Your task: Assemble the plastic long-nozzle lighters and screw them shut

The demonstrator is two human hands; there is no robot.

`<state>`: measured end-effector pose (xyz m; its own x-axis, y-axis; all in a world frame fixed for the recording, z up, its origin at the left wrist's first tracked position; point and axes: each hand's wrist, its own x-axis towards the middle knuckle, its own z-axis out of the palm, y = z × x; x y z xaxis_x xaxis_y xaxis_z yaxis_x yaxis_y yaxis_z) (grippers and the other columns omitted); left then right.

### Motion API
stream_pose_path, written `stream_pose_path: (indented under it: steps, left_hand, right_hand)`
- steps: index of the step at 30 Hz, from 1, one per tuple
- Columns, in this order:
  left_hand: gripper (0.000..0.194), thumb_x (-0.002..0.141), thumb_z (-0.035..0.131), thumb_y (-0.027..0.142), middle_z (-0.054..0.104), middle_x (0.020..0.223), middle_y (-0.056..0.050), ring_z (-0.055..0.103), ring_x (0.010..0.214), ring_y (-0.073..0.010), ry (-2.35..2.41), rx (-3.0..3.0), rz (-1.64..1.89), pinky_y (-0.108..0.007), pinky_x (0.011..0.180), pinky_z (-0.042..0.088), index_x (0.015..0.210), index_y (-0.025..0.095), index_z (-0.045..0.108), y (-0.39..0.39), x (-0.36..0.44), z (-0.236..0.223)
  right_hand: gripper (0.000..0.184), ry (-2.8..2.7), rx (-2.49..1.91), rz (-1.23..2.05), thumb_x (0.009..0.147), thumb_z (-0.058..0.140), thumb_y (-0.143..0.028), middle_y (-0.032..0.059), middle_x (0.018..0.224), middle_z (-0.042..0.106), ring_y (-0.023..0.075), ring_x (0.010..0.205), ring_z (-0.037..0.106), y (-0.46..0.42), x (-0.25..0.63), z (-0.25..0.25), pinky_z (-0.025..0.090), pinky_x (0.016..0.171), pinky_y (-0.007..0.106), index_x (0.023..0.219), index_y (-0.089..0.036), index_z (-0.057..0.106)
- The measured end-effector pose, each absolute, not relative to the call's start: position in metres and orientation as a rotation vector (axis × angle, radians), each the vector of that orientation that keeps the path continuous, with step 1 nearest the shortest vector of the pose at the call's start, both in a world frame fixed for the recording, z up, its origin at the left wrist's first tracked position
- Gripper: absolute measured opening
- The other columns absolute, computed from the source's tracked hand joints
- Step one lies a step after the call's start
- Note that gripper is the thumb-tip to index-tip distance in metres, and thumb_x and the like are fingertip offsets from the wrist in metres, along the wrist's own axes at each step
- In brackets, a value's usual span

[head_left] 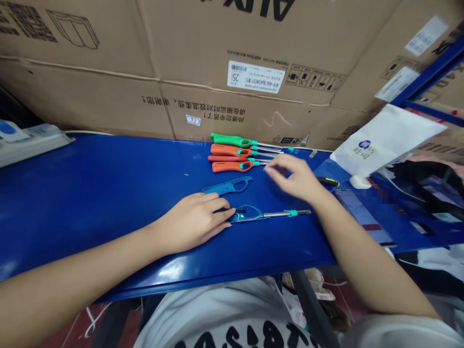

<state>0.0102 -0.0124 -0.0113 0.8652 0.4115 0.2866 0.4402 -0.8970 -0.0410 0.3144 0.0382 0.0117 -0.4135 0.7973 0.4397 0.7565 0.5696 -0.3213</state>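
An opened blue gas lighter (250,215) lies on the table, its inner parts showing and its metal tube pointing right with a teal collar on it. My left hand (197,216) is closed over its handle end, fingertips on the inside; the part under the hand is hidden. Just beyond it rests the loose blue shell half (228,186). My right hand (295,178) hovers by the metal tubes of the lined-up lighters, thumb and forefinger pinched together; whatever they hold cannot be made out. That row has a green lighter (230,140) and several orange-red lighters (232,166).
Large cardboard boxes (203,48) stand along the back of the blue table (90,203). To the right are a yellow-black tool handle (329,181), a phone (362,217), a small white object (360,182) and a white paper bag (384,140). A power strip (34,145) sits far left.
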Motion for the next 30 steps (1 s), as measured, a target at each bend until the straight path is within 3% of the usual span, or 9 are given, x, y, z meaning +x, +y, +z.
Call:
stream_pose_path:
  steps: [3, 6, 8, 10, 14, 26, 30]
  left_hand:
    - [0.031, 0.104, 0.050, 0.033, 0.072, 0.111, -0.007, 0.068, 0.094, -0.0220, -0.670, -2.976, -0.429, -0.035, 0.081, 0.053, 0.124, 0.020, 0.070, -0.011, 0.008, -0.012]
    - [0.032, 0.104, 0.050, 0.032, 0.072, 0.108, -0.008, 0.067, 0.093, -0.0230, -0.658, -2.986, -0.451, -0.037, 0.080, 0.053, 0.128, 0.019, 0.068, -0.011, 0.006, -0.011]
    - [0.033, 0.104, 0.050, 0.032, 0.072, 0.106, -0.008, 0.067, 0.093, -0.0230, -0.669, -2.993, -0.463, -0.036, 0.079, 0.053, 0.129, 0.020, 0.067, -0.012, 0.005, -0.011]
    - [0.032, 0.104, 0.050, 0.032, 0.071, 0.106, -0.007, 0.066, 0.093, -0.0225, -0.686, -3.016, -0.467, -0.036, 0.079, 0.053, 0.129, 0.021, 0.067, -0.012, 0.005, -0.011]
    - [0.031, 0.104, 0.049, 0.033, 0.070, 0.106, -0.007, 0.066, 0.093, -0.0224, -0.706, -3.054, -0.473, -0.036, 0.080, 0.052, 0.126, 0.022, 0.067, -0.011, 0.004, -0.011]
    - [0.031, 0.104, 0.050, 0.031, 0.070, 0.105, -0.006, 0.065, 0.092, -0.0213, -0.632, -3.079, -0.501, -0.034, 0.081, 0.051, 0.128, 0.022, 0.067, -0.009, 0.003, -0.011]
    - [0.030, 0.103, 0.052, 0.030, 0.070, 0.103, -0.007, 0.065, 0.091, -0.0205, -0.603, -3.065, -0.548, -0.032, 0.080, 0.051, 0.127, 0.022, 0.067, -0.008, 0.004, -0.011]
  right_hand:
    - [0.021, -1.873, -2.031, -0.037, 0.094, 0.055, -0.025, 0.0099, 0.113, 0.066, 0.0208, 0.101, 0.063, 0.080, 0.358, 0.020, 0.048, 0.095, 0.031, 0.109, -0.019, 0.069]
    - [0.036, -1.672, -2.320, -0.043, 0.086, 0.067, -0.027, 0.0194, 0.121, 0.060, 0.0310, 0.109, 0.061, 0.116, 0.394, 0.022, 0.049, 0.096, 0.041, 0.120, -0.014, 0.066]
    - [0.045, -1.602, -2.419, -0.045, 0.081, 0.075, -0.029, 0.0214, 0.124, 0.059, 0.0331, 0.112, 0.061, 0.131, 0.410, 0.019, 0.050, 0.096, 0.043, 0.121, -0.014, 0.065]
    - [0.048, -1.564, -2.486, -0.042, 0.081, 0.078, -0.032, 0.0215, 0.127, 0.058, 0.0322, 0.114, 0.061, 0.142, 0.421, 0.013, 0.051, 0.096, 0.042, 0.123, -0.013, 0.064]
    - [0.038, -1.579, -2.575, -0.011, 0.098, 0.063, -0.037, 0.0111, 0.130, 0.062, 0.0238, 0.111, 0.064, 0.154, 0.439, 0.005, 0.057, 0.093, 0.045, 0.129, -0.017, 0.060]
    - [0.038, -1.933, -2.396, 0.046, 0.098, 0.063, -0.037, 0.0111, 0.130, 0.062, 0.0233, 0.110, 0.065, 0.135, 0.409, -0.011, 0.057, 0.092, 0.045, 0.129, -0.016, 0.060]
    - [0.028, -2.007, -2.304, -0.002, 0.099, 0.059, -0.028, 0.0113, 0.117, 0.069, 0.0232, 0.107, 0.067, 0.125, 0.403, -0.005, 0.055, 0.095, 0.037, 0.124, -0.015, 0.064]
